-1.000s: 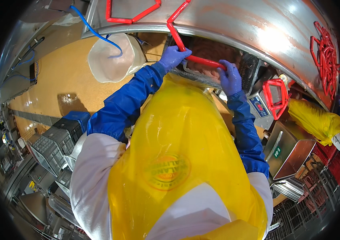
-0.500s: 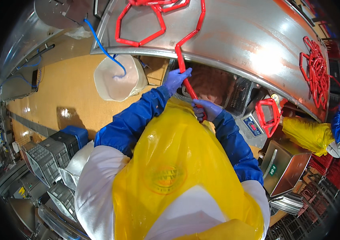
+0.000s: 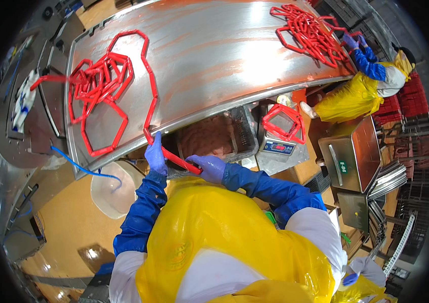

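Observation:
A chain of red sausage links (image 3: 150,93) runs along the metal table and over its front edge to my hands. My left hand (image 3: 156,155), in a purple glove, is closed round the chain just at that edge. My right hand (image 3: 210,168), gloved alike, pinches the chain's end, with a link (image 3: 178,160) stretched slantwise between the two hands. Part of my right fingers is hidden. Behind the chain, a tangled heap of red sausages (image 3: 101,81) lies on the table's left side. Below my hands' far side sits a dark crate (image 3: 245,132) holding pinkish meat.
The metal table (image 3: 199,65) spans the far side. A scale (image 3: 279,147) bearing sausage links stands right of the crate. A white bucket (image 3: 101,194) stands left. At the table's right end a co-worker (image 3: 363,83) handles another sausage pile. A steel bin (image 3: 348,156) is at right.
The view has shifted, showing more of the table and the co-worker. My hands still hold the sausage chain; the stretch between them now slants more sideways, with my right hand farther out.

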`<state>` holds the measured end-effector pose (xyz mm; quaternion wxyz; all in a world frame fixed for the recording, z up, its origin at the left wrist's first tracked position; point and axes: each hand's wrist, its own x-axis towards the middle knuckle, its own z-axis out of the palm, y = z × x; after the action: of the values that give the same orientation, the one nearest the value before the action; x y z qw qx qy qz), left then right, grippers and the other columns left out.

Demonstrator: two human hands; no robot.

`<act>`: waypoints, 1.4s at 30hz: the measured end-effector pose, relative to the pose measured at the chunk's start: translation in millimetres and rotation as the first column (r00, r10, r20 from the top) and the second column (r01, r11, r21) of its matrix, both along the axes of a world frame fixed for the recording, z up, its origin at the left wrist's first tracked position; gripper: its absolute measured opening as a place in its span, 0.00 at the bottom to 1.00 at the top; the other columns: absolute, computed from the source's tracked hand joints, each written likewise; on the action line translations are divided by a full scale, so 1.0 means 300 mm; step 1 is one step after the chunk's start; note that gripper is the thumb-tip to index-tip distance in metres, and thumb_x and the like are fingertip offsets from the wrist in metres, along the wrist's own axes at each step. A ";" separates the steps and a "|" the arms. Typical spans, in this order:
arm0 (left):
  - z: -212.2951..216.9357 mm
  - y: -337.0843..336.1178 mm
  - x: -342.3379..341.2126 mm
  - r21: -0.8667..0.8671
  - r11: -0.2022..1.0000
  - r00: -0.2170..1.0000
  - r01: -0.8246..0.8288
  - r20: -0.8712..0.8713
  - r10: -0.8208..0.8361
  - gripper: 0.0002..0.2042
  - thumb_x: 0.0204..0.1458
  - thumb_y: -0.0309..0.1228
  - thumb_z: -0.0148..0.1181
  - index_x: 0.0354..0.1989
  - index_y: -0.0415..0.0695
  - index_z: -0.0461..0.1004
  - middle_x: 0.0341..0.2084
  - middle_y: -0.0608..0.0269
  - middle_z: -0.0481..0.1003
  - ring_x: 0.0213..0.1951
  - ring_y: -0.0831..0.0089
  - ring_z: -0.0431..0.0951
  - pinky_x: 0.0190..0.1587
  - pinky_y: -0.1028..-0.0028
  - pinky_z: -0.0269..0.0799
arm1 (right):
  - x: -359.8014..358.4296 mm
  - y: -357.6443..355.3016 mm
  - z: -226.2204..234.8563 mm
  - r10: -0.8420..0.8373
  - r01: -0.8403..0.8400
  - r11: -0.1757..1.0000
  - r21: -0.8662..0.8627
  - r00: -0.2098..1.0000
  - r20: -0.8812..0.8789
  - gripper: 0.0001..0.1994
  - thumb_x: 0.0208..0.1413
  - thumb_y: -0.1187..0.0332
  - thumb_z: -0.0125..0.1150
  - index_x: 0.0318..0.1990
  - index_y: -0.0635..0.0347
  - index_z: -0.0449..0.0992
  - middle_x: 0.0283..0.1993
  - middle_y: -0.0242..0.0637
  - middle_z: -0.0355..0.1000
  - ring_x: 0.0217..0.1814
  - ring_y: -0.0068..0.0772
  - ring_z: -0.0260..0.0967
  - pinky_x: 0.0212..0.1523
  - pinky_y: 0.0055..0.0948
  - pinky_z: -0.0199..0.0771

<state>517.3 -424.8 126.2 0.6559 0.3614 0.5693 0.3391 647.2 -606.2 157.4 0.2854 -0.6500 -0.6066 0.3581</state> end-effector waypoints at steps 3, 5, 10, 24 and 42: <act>0.021 -0.003 0.046 0.025 1.000 1.000 -0.016 -0.025 0.017 0.18 0.53 0.43 0.72 0.21 0.51 0.69 0.14 0.74 0.63 0.15 0.81 0.63 0.18 0.74 0.58 | 0.032 -0.005 0.091 -0.005 0.003 1.000 0.012 0.984 0.176 0.22 0.57 0.63 0.65 0.58 0.54 0.69 0.43 0.48 0.78 0.44 0.52 0.78 0.43 0.44 0.77; 0.004 -0.010 0.049 0.105 0.994 0.998 -0.004 -0.060 0.011 0.15 0.55 0.41 0.70 0.24 0.50 0.70 0.16 0.74 0.64 0.19 0.82 0.64 0.21 0.74 0.60 | 0.047 -0.021 0.120 -0.025 0.032 0.994 -0.103 0.997 0.075 0.18 0.59 0.64 0.63 0.55 0.55 0.71 0.41 0.47 0.78 0.43 0.49 0.78 0.42 0.42 0.77; -0.015 -0.050 0.121 0.016 0.990 0.989 0.142 -0.041 -0.141 0.18 0.55 0.49 0.68 0.31 0.46 0.74 0.22 0.73 0.69 0.23 0.81 0.67 0.24 0.75 0.62 | 0.054 -0.059 -0.068 -0.192 0.184 0.973 -0.137 0.980 -0.047 0.12 0.64 0.61 0.56 0.49 0.57 0.75 0.34 0.39 0.76 0.35 0.34 0.76 0.38 0.35 0.75; 0.076 -0.102 0.184 0.227 -0.440 -0.060 0.869 -0.835 -0.548 0.16 0.41 0.33 0.68 0.41 0.49 0.77 0.30 0.49 0.79 0.37 0.47 0.80 0.41 0.54 0.75 | 0.369 -0.172 0.311 -0.025 -0.039 0.948 -0.315 0.980 -0.198 0.18 0.63 0.57 0.63 0.42 0.68 0.78 0.33 0.36 0.75 0.38 0.26 0.72 0.44 0.30 0.74; 0.098 0.562 0.268 0.449 0.518 0.676 0.728 -0.592 -0.439 0.18 0.50 0.47 0.62 0.40 0.47 0.83 0.33 0.50 0.82 0.36 0.53 0.83 0.42 0.59 0.77 | 0.757 -0.233 0.491 -0.825 0.766 0.534 -0.358 0.379 -0.420 0.06 0.64 0.57 0.53 0.37 0.44 0.68 0.27 0.20 0.71 0.14 0.13 0.47 0.10 0.17 0.41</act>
<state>597.8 -256.4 155.7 0.4276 0.8017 0.3745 0.1850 874.4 -676.1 304.8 0.5467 -0.7430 -0.0913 0.3752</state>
